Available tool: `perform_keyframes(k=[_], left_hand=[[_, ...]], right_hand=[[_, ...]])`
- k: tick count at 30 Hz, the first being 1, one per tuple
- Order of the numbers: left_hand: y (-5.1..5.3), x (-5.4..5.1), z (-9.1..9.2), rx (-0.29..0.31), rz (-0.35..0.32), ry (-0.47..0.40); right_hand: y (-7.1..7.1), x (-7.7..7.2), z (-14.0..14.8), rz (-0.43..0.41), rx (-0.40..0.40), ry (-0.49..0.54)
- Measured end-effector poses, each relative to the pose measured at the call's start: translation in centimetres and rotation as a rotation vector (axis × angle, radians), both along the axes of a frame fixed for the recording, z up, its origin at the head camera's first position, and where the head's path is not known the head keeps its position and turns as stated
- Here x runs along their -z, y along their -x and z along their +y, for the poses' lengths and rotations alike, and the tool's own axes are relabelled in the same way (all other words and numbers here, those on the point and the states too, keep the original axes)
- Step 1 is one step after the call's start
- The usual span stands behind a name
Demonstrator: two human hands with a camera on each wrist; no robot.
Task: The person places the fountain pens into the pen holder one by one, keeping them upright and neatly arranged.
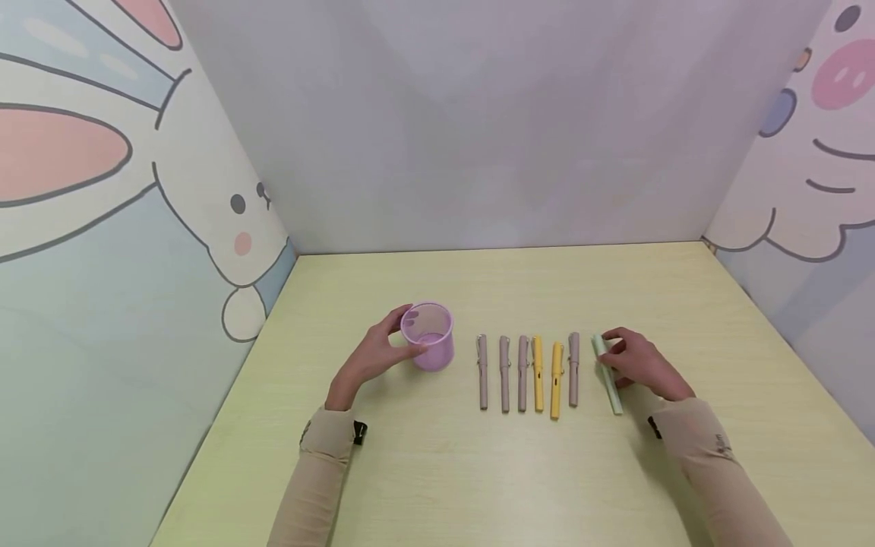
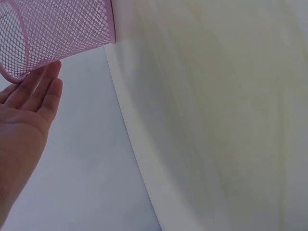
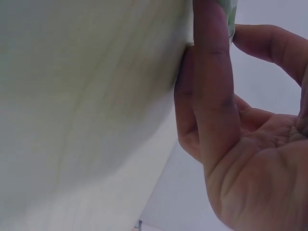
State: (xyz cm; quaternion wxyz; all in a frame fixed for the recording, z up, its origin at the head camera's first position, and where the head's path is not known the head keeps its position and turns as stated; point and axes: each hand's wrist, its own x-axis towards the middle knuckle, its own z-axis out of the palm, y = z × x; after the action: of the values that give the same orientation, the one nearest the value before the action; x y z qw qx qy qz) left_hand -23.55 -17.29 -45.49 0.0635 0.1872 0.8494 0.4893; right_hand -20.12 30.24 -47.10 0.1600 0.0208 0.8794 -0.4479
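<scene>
The left hand (image 1: 372, 353) curls its fingers around the mesh pen cup (image 1: 440, 354) on the table (image 1: 437, 471); right of this cup lie six pens (image 1: 522, 376) and, farthest right, the green pen (image 1: 612, 391), pinched by the right hand (image 1: 642, 361).

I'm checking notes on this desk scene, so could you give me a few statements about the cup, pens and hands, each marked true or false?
1. The left hand holds the mesh cup. True.
2. Two yellow pens lie side by side on the table. True.
3. The yellow pens outnumber the mauve pens. False: there are two yellow pens and four mauve ones.
4. The right hand touches the green pen. True.
5. The green pen is the one nearest the cup. False: it is the farthest from the cup, and a mauve pen is nearest.
</scene>
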Motion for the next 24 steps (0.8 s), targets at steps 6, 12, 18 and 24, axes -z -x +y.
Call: perform_keyframes(k=[6,12,18,24], left_hand=[[0.11,0.08,-0.01,0.001,0.001,0.003],[0.23,0.23,-0.05,-0.003,0.004,0.008],[0.32,0.31,-0.03,0.003,0.01,0.008],[0.32,0.38,-0.04,0.003,0.013,0.008]], right_hand=[[-0.44,-0.31,0.21,-0.003,0.015,0.074],[-0.79,-0.55,0.37,0.025,0.014,0.104],[-0.93,-0.49,0.68,0.084,0.018,0.136],[-0.96,-0.5,0.67,0.154,0.026,0.198]])
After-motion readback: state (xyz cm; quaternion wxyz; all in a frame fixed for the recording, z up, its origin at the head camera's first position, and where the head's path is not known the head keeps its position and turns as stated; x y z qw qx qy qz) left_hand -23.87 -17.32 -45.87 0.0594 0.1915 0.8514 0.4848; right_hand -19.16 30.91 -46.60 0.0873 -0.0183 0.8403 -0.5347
